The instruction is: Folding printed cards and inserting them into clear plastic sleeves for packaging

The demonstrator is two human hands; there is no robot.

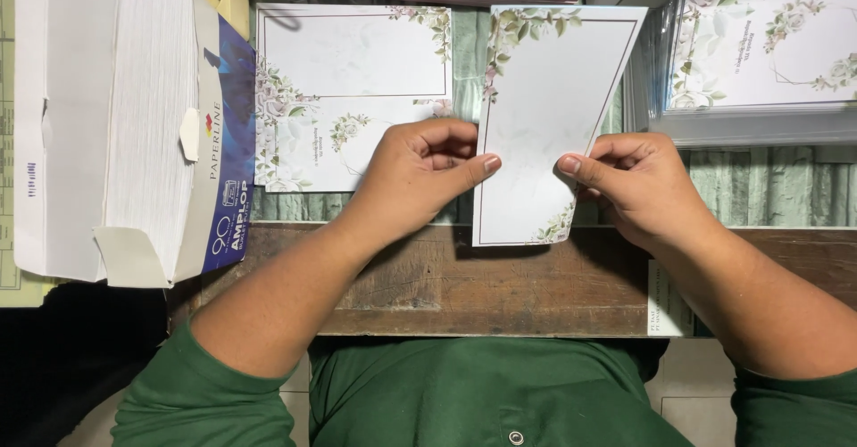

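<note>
Both hands pinch one floral-bordered card [544, 117] at mid-height, above the near edge of the wooden table [464, 277]. L hand [420, 175] grips card's left edge, thumb on face; R hand [638, 184] grips right edge, same way. Card's long axis runs away from the person, top tilted a bit right. Both hands equally near. Second floral card [344, 90] lies flat just left; open box of white envelopes [125, 126] at table's left edge; wrapped card stack [768, 50] at far right corner.

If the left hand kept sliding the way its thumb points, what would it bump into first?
The left hand points right, across the card it pinches. It would probably meet the right hand first, since that thumb faces it from the card's other edge. Both hands look level, though depth is hard to judge.
</note>
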